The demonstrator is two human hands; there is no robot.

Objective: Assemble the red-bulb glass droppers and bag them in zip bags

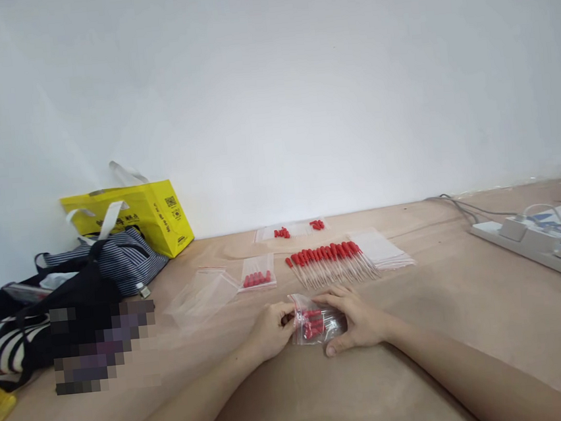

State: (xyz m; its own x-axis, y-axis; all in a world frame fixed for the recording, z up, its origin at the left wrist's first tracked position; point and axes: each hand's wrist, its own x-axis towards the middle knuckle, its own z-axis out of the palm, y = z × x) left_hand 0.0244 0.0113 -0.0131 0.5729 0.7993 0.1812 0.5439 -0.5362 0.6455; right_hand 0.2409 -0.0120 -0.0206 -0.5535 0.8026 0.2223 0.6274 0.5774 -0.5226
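A small clear zip-lock bag (pixel 308 335) lies on the table between my hands. Inside are several slim pieces with red ends (pixel 314 326) and thin, shiny, clear shafts; they look like glass droppers. My left hand (pixel 273 330) pinches the bag's left edge, by the red zip line. Around the bag's right end curves my right hand (pixel 358 319), fingers at its upper edge and thumb apart below, near the tabletop. Just beyond, a row of red-topped droppers (pixel 328 262) lies side by side, thin tips toward me.
Left of the row is a clear bag with red pieces (pixel 257 278), beside empty clear bags (pixel 202 297). More red pieces (pixel 281 233) lie near the wall. White sheets (pixel 383 250) sit behind. A power strip (pixel 536 245) is right; a yellow bag (pixel 162 215) and black bag (pixel 70 290) are left.
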